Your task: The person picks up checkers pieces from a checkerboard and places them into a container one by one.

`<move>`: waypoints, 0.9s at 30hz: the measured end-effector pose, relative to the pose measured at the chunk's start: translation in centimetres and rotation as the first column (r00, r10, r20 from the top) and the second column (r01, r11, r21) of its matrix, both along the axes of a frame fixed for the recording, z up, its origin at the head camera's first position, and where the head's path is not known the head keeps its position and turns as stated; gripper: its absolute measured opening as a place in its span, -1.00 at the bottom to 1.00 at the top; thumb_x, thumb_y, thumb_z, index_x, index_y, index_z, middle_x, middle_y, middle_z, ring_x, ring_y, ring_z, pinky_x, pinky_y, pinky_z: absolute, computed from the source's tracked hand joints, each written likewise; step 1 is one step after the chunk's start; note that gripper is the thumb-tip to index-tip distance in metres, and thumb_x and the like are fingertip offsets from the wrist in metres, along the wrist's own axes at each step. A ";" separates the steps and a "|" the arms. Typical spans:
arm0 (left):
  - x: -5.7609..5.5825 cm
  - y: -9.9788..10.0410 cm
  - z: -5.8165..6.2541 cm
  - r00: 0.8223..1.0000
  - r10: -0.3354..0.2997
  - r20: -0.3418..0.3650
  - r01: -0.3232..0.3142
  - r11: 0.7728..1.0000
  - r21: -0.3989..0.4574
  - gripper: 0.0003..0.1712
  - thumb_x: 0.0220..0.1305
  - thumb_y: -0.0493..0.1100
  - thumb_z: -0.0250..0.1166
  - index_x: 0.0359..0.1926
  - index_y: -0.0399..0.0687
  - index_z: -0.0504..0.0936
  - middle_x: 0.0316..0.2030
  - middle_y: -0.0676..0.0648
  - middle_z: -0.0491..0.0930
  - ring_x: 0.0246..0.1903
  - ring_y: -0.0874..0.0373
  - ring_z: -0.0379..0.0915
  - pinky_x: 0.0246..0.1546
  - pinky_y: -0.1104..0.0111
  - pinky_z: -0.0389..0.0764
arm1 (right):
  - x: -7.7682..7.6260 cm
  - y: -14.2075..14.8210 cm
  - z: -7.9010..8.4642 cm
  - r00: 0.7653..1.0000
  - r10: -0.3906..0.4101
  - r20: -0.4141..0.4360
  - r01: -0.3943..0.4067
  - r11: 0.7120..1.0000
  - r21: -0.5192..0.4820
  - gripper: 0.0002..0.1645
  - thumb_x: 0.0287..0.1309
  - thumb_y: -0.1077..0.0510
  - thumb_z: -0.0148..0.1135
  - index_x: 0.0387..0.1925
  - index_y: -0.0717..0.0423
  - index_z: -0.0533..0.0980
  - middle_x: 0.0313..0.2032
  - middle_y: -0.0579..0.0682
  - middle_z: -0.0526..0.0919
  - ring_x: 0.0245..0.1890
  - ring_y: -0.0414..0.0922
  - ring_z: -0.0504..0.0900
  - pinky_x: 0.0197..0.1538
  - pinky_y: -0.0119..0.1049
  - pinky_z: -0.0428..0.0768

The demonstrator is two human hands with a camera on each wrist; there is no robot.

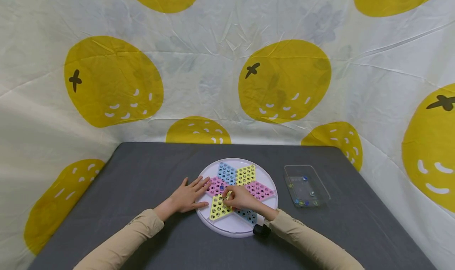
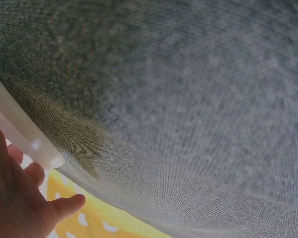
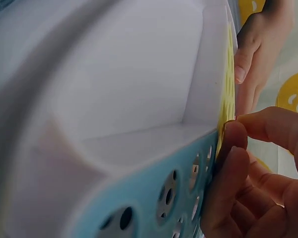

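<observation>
A round white Chinese checkers board (image 1: 227, 227) carries a star of blue, yellow and pink perforated triangles. A blue marble (image 1: 222, 188) sits on its left pink part. My left hand (image 1: 188, 195) lies spread with its fingers over the board's left rim; the left wrist view shows this hand (image 2: 20, 193) beside the white edge. My right hand (image 1: 242, 199) is over the front yellow triangle (image 1: 217, 211), thumb and forefinger brought together. In the right wrist view the fingertips of this hand (image 3: 260, 183) meet at the board's surface; whether a marble is between them is hidden.
A clear plastic box (image 1: 308, 187) with several glass marbles stands right of the board on the dark grey table (image 1: 153, 171). A small black object (image 1: 262, 231) is at the right wrist, near the board's front rim. A fruit-patterned cloth (image 1: 199, 76) hangs behind.
</observation>
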State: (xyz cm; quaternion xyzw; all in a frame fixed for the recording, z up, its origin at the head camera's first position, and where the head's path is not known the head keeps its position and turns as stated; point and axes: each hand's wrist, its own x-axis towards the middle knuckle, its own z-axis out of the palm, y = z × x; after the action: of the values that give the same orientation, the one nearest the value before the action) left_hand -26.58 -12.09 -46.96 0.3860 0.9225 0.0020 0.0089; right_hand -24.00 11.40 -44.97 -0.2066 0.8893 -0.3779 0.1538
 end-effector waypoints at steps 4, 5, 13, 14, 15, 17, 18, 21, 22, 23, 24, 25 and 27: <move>0.0 0.0 0.0 1.000 0.000 0.004 0.000 1.000 -0.001 -0.18 0.21 0.33 -0.13 0.35 -0.01 0.04 0.37 -0.06 -0.01 0.35 -0.08 -0.09 0.10 -0.25 0.07 | 0.0 -0.1 0.0 1.000 0.003 -0.013 -0.003 1.000 0.006 -0.83 -0.01 0.20 0.22 -0.33 0.16 0.49 -0.70 -0.06 0.53 -0.79 -0.28 0.40 -0.71 -0.53 0.32; 0.0 0.0 0.0 1.000 0.000 0.004 0.000 1.000 -0.003 -0.18 0.21 0.33 -0.13 0.35 -0.01 0.04 0.37 -0.06 -0.01 0.35 -0.08 -0.09 0.10 -0.25 0.07 | 0.0 -0.1 0.0 1.000 0.003 -0.013 -0.003 1.000 0.005 -0.84 -0.01 0.20 0.22 -0.33 0.16 0.49 -0.70 -0.05 0.53 -0.79 -0.28 0.39 -0.72 -0.53 0.32; 0.0 0.0 0.1 1.000 0.005 0.014 -0.005 1.000 -0.013 -0.16 0.20 0.34 -0.12 0.36 0.01 -0.01 0.38 -0.04 -0.04 0.35 -0.08 -0.12 0.11 -0.25 0.06 | 0.1 0.0 0.2 1.000 0.009 -0.002 -0.009 1.000 -0.012 -0.86 0.00 0.21 0.21 -0.34 0.16 0.49 -0.69 0.00 0.55 -0.78 -0.27 0.40 -0.72 -0.53 0.32; -0.1 0.0 0.1 1.000 0.004 0.015 -0.004 1.000 -0.011 -0.16 0.20 0.34 -0.12 0.36 0.01 0.00 0.38 -0.04 -0.04 0.35 -0.08 -0.12 0.11 -0.25 0.06 | 0.1 0.0 0.2 1.000 0.010 -0.002 -0.010 1.000 -0.015 -0.85 0.01 0.21 0.21 -0.34 0.17 0.48 -0.69 0.01 0.55 -0.78 -0.26 0.41 -0.72 -0.53 0.32; -0.1 0.0 0.1 1.000 0.004 0.014 -0.004 1.000 -0.012 -0.16 0.20 0.34 -0.12 0.36 0.01 0.00 0.38 -0.04 -0.04 0.35 -0.08 -0.11 0.11 -0.25 0.06 | 0.1 0.0 0.2 1.000 0.010 0.000 -0.010 1.000 -0.018 -0.85 0.01 0.20 0.21 -0.34 0.17 0.48 -0.69 0.01 0.55 -0.78 -0.26 0.41 -0.72 -0.52 0.33; 0.0 0.0 0.1 1.000 0.001 0.014 -0.001 1.000 -0.010 -0.16 0.20 0.34 -0.12 0.36 0.01 0.00 0.38 -0.05 -0.04 0.35 -0.09 -0.11 0.11 -0.25 0.06 | 0.1 0.0 0.2 1.000 0.007 0.005 -0.007 1.000 -0.019 -0.85 0.02 0.20 0.20 -0.34 0.17 0.48 -0.69 0.01 0.55 -0.77 -0.25 0.41 -0.71 -0.51 0.34; 0.0 -0.1 0.1 1.000 -0.001 0.014 0.001 1.000 -0.008 -0.17 0.20 0.34 -0.12 0.36 0.00 0.01 0.38 -0.05 -0.03 0.35 -0.09 -0.11 0.11 -0.25 0.06 | 0.1 0.0 0.2 1.000 0.007 0.004 -0.007 1.000 -0.020 -0.85 0.02 0.19 0.20 -0.34 0.17 0.48 -0.69 0.01 0.55 -0.77 -0.25 0.41 -0.70 -0.51 0.34; 0.0 -0.1 0.2 1.000 -0.002 0.017 0.002 1.000 -0.005 -0.17 0.20 0.33 -0.12 0.36 0.01 0.01 0.38 -0.05 -0.03 0.35 -0.09 -0.10 0.11 -0.25 0.06 | 0.1 0.0 0.2 1.000 0.003 0.009 -0.002 1.000 -0.023 -0.86 0.03 0.19 0.20 -0.34 0.15 0.47 -0.69 0.00 0.55 -0.76 -0.25 0.42 -0.70 -0.50 0.34; 0.0 -0.1 0.2 1.000 -0.002 0.018 0.002 1.000 -0.005 -0.17 0.20 0.34 -0.12 0.36 0.01 0.01 0.38 -0.05 -0.03 0.35 -0.09 -0.11 0.11 -0.25 0.06 | 0.1 0.1 0.2 1.000 0.000 0.012 0.000 1.000 -0.024 -0.87 0.03 0.18 0.20 -0.35 0.14 0.47 -0.69 0.00 0.55 -0.77 -0.25 0.42 -0.70 -0.50 0.35; 0.0 -0.1 0.2 1.000 -0.002 0.018 0.002 1.000 -0.006 -0.17 0.20 0.34 -0.12 0.36 0.01 0.01 0.38 -0.05 -0.03 0.35 -0.09 -0.11 0.11 -0.25 0.06 | 0.1 0.1 0.2 1.000 -0.002 0.017 0.003 1.000 -0.027 -0.87 0.03 0.18 0.20 -0.35 0.13 0.48 -0.69 0.00 0.55 -0.76 -0.25 0.42 -0.70 -0.50 0.35; 0.0 -0.1 0.1 1.000 -0.001 0.017 0.002 1.000 -0.007 -0.17 0.20 0.34 -0.13 0.36 0.01 0.01 0.38 -0.05 -0.03 0.35 -0.09 -0.11 0.11 -0.25 0.06 | 0.1 0.1 0.3 1.000 -0.005 0.023 0.006 1.000 -0.030 -0.88 0.03 0.18 0.20 -0.35 0.13 0.48 -0.69 0.00 0.55 -0.76 -0.25 0.43 -0.70 -0.50 0.36; 0.0 -0.1 0.1 1.000 -0.001 0.016 0.001 1.000 -0.007 -0.17 0.20 0.34 -0.13 0.36 0.00 0.01 0.38 -0.05 -0.03 0.35 -0.09 -0.11 0.11 -0.25 0.06 | 0.2 0.1 0.3 1.000 -0.007 0.030 0.008 0.999 -0.034 -0.88 0.04 0.18 0.20 -0.35 0.12 0.48 -0.68 -0.01 0.56 -0.76 -0.25 0.43 -0.69 -0.49 0.36; 0.0 0.0 0.1 1.000 -0.002 0.015 0.002 1.000 -0.007 -0.17 0.21 0.34 -0.14 0.36 0.00 0.02 0.38 -0.05 -0.03 0.35 -0.09 -0.10 0.11 -0.25 0.06 | 0.2 0.1 0.5 0.999 -0.009 0.041 0.010 0.999 -0.042 -0.88 0.04 0.17 0.20 -0.35 0.12 0.48 -0.66 0.00 0.57 -0.75 -0.25 0.45 -0.69 -0.48 0.38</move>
State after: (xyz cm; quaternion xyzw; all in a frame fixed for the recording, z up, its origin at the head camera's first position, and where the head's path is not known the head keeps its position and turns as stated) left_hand -26.62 -12.14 -46.86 0.3869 0.9219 0.0015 0.0175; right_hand -23.77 11.54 -44.52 -0.1979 0.8787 -0.4015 0.1658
